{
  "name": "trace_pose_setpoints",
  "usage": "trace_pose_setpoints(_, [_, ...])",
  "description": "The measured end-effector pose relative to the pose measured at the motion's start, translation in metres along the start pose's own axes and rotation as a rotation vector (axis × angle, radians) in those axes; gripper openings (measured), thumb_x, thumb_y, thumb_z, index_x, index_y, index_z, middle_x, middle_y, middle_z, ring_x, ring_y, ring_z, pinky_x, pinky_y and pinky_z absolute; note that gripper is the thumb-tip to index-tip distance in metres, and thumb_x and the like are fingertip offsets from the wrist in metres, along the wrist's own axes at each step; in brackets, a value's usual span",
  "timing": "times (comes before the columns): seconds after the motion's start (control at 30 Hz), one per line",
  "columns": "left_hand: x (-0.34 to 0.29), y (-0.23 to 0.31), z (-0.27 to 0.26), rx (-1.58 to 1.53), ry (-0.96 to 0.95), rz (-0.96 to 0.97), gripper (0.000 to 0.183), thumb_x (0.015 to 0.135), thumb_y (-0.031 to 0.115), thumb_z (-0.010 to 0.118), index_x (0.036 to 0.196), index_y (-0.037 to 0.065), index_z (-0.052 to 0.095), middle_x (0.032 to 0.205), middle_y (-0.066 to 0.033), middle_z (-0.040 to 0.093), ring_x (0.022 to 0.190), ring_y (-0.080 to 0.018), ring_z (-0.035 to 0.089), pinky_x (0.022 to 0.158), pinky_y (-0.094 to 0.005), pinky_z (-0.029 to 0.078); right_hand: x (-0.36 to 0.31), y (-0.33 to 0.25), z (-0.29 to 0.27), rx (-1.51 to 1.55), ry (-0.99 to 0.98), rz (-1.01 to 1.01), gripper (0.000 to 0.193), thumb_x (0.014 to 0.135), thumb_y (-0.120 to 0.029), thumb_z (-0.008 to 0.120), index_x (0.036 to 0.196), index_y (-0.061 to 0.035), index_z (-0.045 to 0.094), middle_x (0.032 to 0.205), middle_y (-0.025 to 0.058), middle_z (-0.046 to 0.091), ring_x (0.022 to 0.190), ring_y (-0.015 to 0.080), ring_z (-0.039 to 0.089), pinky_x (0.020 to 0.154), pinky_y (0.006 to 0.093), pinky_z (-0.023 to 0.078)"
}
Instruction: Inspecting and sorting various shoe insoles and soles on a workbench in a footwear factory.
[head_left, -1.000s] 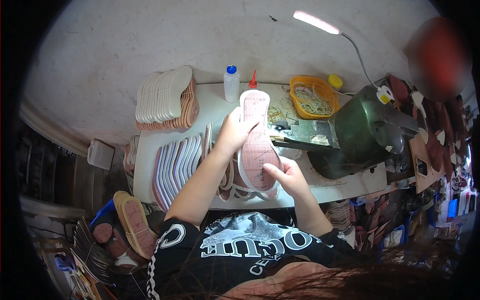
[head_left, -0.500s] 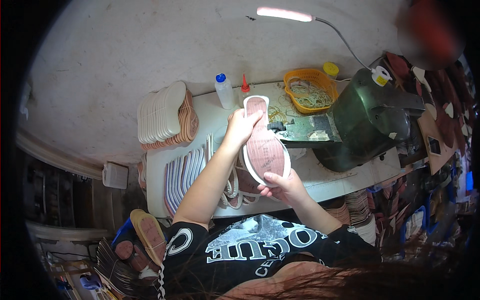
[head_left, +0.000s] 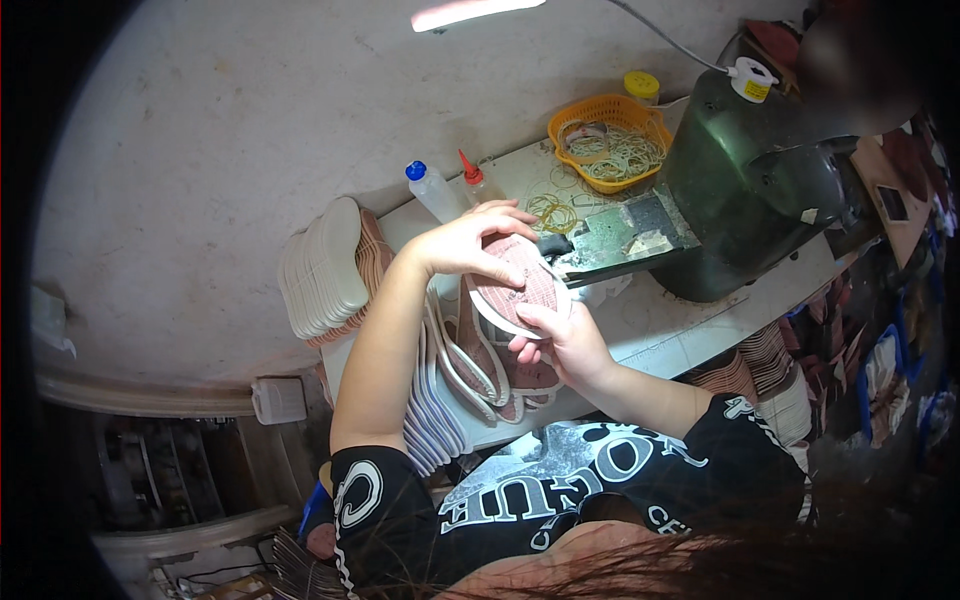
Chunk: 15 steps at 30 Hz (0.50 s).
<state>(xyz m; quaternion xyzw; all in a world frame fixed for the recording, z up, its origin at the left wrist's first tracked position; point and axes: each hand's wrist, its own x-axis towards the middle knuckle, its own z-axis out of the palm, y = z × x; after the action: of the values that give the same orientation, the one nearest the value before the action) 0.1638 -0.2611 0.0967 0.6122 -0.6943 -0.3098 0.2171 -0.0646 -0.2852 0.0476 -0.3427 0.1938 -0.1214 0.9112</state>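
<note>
A shoe insole [head_left: 512,295], reddish-pink with a white rim, is held in both my hands beside the end of the green machine's arm [head_left: 630,238]. My left hand [head_left: 472,245] bends over its far part, thumb pressed on the pink face and fingers reaching past the edge. My right hand [head_left: 568,345] pinches the near edge, thumb on top and fingertips beneath. The insole looks tilted or bent, and its far end is hidden by my left hand. Below my hands, several white-rimmed insoles [head_left: 462,375] lie on the table.
The machine's dark green body [head_left: 735,190] stands to the right. Behind are a yellow basket [head_left: 560,125] of bands, a blue-capped bottle [head_left: 430,190] and a red-tipped bottle [head_left: 473,172]. Stacked insoles [head_left: 318,270] sit at the left of the white table [head_left: 650,335].
My left hand has shifted its grip on the insole, which now looks shorter and more tilted. My right hand still pinches the near edge. The whole view has turned and shifted.
</note>
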Motion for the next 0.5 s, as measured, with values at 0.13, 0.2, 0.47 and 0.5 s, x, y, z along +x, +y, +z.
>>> trace_pose_setpoints(0.13, [0.011, 0.001, -0.011, -0.178, -0.175, -0.232, 0.044, 0.064, 0.033, 0.083, 0.095, 0.008, 0.062, 0.101, -0.0040, 0.061, 0.101, -0.0170, 0.053, 0.088, -0.0318, 0.042, 0.007, 0.002, 0.005, -0.058, 0.014, -0.045, 0.030, 0.090, -0.028, 0.059, 0.099, 0.0004, 0.061, 0.073, 0.0082, 0.066, 0.056, 0.0093, 0.060, 0.053, 0.0202, 0.047])
trace_pose_setpoints(0.2, [0.012, -0.004, -0.014, -0.206, -0.210, -0.337, 0.040, 0.066, 0.033, 0.082, 0.088, 0.007, 0.060, 0.083, 0.0001, 0.059, 0.077, -0.0083, 0.052, 0.070, -0.0248, 0.045, 0.009, 0.004, 0.006, -0.053, 0.040, -0.052, 0.031, 0.091, -0.029, 0.058, 0.100, 0.0005, 0.061, 0.074, 0.0087, 0.066, 0.057, 0.0093, 0.060, 0.053, 0.0199, 0.047])
trace_pose_setpoints(0.47, [-0.007, -0.012, -0.011, -0.259, -0.111, -0.386, 0.038, 0.072, 0.035, 0.079, 0.086, 0.005, 0.059, 0.076, 0.0014, 0.058, 0.072, -0.0075, 0.052, 0.062, -0.0242, 0.042, 0.012, -0.005, 0.009, -0.081, 0.093, 0.001, 0.036, 0.093, -0.035, 0.056, 0.100, 0.0001, 0.062, 0.079, 0.0114, 0.068, 0.060, 0.0118, 0.065, 0.056, 0.0209, 0.052])
trace_pose_setpoints(0.5, [-0.012, -0.010, -0.008, -0.318, -0.087, -0.364, 0.038, 0.073, 0.035, 0.078, 0.086, 0.005, 0.059, 0.075, 0.0017, 0.058, 0.071, -0.0074, 0.051, 0.061, -0.0244, 0.042, 0.010, -0.005, 0.009, -0.094, 0.089, 0.002, 0.037, 0.093, -0.035, 0.056, 0.100, 0.0007, 0.062, 0.079, 0.0120, 0.068, 0.060, 0.0125, 0.065, 0.057, 0.0211, 0.052])
